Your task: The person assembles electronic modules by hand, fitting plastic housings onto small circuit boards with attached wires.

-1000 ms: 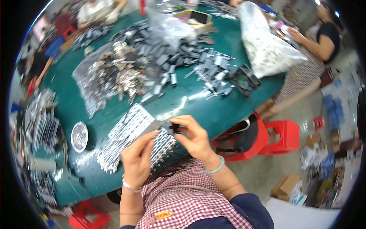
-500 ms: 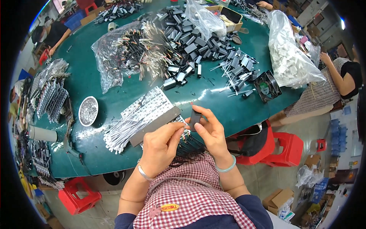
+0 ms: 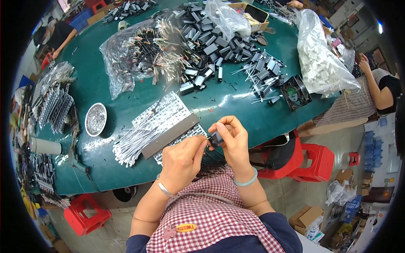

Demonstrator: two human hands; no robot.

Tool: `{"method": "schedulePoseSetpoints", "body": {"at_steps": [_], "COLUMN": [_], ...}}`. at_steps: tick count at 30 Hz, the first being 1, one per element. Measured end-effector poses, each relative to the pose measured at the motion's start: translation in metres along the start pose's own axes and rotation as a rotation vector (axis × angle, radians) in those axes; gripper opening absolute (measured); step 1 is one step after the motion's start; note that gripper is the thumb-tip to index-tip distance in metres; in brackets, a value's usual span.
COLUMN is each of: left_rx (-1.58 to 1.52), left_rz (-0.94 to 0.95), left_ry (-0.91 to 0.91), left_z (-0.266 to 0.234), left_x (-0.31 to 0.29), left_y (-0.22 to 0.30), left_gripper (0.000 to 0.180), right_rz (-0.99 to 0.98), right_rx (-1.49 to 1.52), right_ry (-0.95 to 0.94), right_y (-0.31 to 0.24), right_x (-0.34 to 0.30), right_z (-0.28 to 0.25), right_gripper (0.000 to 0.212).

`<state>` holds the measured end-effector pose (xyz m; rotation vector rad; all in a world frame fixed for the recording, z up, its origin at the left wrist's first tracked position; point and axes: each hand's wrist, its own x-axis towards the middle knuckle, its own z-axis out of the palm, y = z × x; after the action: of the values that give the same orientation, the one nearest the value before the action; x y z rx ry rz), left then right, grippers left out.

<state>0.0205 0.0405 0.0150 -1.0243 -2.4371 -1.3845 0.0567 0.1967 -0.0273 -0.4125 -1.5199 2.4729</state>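
My right hand (image 3: 235, 145) grips a small black plastic housing (image 3: 217, 138) between thumb and fingers, just above the table's near edge. My left hand (image 3: 182, 162) is closed in a pinch at the housing's left side; what lies between its fingertips is too small and covered to make out. Black wires (image 3: 214, 157) hang or lie under both hands. Left of them, a dark flat bar (image 3: 171, 135) rests across white circuit-board panels (image 3: 168, 108), beside a bundle of white wire-like strips (image 3: 133, 144).
Black housings (image 3: 211, 48) are heaped at the table's far middle, near bagged wires (image 3: 147, 55). A white bowl (image 3: 96, 103) and a glue gun (image 3: 77, 162) are at left. A fan (image 3: 296, 92) and bag of white parts (image 3: 316, 59) stand right. A co-worker (image 3: 382, 90) sits there.
The housing has turned from upright to tilted in my right hand, whose fingers have curled around it. My left fingertips remain beside it. The co-worker at right has raised a hand.
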Motion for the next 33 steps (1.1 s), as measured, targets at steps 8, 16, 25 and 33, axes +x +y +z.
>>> {"method": "schedulePoseSetpoints", "body": {"at_steps": [8,16,25,33], "left_rx": [0.024,0.061,0.072,0.043], "left_rz": [0.005,-0.002,-0.016,-0.011], "left_ry": [-0.034,-0.044,-0.059,-0.043], "left_z": [-0.001,-0.002,-0.002,-0.004], "left_x": [0.000,-0.002,-0.001,-0.002], "left_y": [-0.001,-0.003,-0.003,-0.001], "left_gripper": [0.004,0.006,0.007,0.007], "right_rz": [-0.037,-0.188,-0.325,-0.169], "right_rx": [-0.019,-0.128,-0.229,-0.123], "right_ry": [0.016,0.073,0.121,0.096], "right_y": [0.000,0.002,0.004,0.009], "right_x": [0.000,0.000,-0.003,-0.002], "right_z": [0.004,0.006,0.009,0.004], "right_gripper": [0.013,0.010,0.013,0.009]}}
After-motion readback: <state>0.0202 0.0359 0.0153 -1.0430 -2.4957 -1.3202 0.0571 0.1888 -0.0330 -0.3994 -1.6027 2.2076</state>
